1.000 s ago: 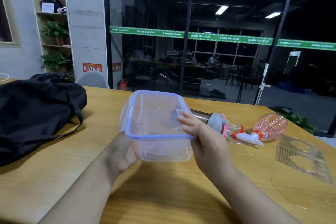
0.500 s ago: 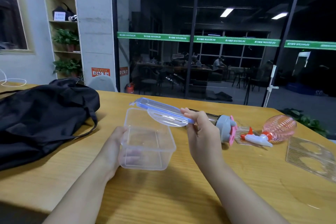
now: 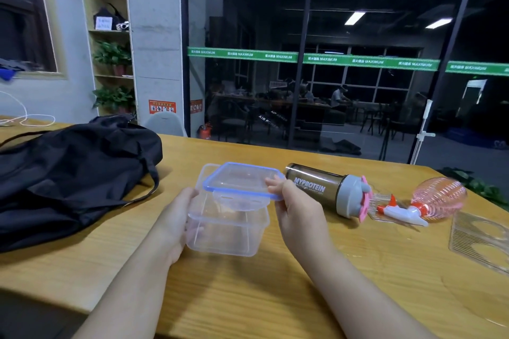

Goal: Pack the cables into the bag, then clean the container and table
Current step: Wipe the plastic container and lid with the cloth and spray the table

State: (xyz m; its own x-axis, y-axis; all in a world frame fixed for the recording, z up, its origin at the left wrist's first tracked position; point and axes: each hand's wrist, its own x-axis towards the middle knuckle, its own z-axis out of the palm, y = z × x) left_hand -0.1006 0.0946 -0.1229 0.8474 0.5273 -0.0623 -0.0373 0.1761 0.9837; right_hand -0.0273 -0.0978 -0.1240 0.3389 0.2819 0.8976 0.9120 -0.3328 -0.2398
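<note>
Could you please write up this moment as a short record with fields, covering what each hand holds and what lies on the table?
left hand: grips the left side of the clear container, which rests on the table
right hand: holds the blue-rimmed lid above the container, not sealed
container contents: looks empty
bag: black, on the table to the left
shaker bottle: on its side, right of the container
spray bottle: pink, lying further right

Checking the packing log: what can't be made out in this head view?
- Inside of the black bag: its own fabric hides any cables.
- Left hand fingers: behind the clear container.
- Lid clips: too small.
- Spray bottle: blurred.
</note>
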